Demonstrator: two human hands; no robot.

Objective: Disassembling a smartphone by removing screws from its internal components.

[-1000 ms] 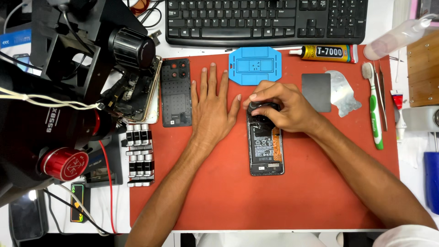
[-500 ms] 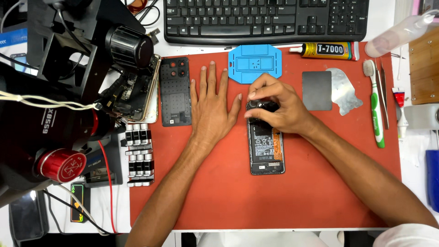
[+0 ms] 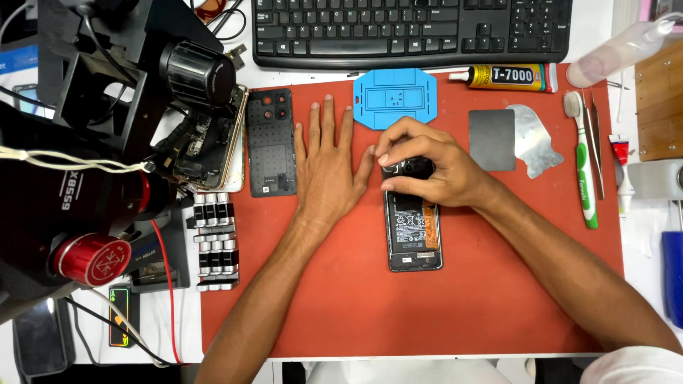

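Head view. An opened phone (image 3: 414, 229), back cover removed and battery exposed, is shown lying on the red mat (image 3: 455, 313) that covers the tabletop. Its upper end is covered by the right hand (image 3: 427, 167), whose fingers are curled and pressed around the dark camera section; whether a small part is pinched there cannot be told, since the fingertips are partly hidden. The left hand (image 3: 329, 160) is laid flat, fingers spread and grasping nothing, just beside the phone. Compared with the frames a second earlier, hardly any shift is seen in either hand, which suggests steady pressure on one spot. A detached back cover (image 3: 270, 142) is seen left of the flat hand, a blue fixture plate (image 3: 395, 98) above, and a glue tube (image 3: 509, 77) below the keyboard (image 3: 413, 32).
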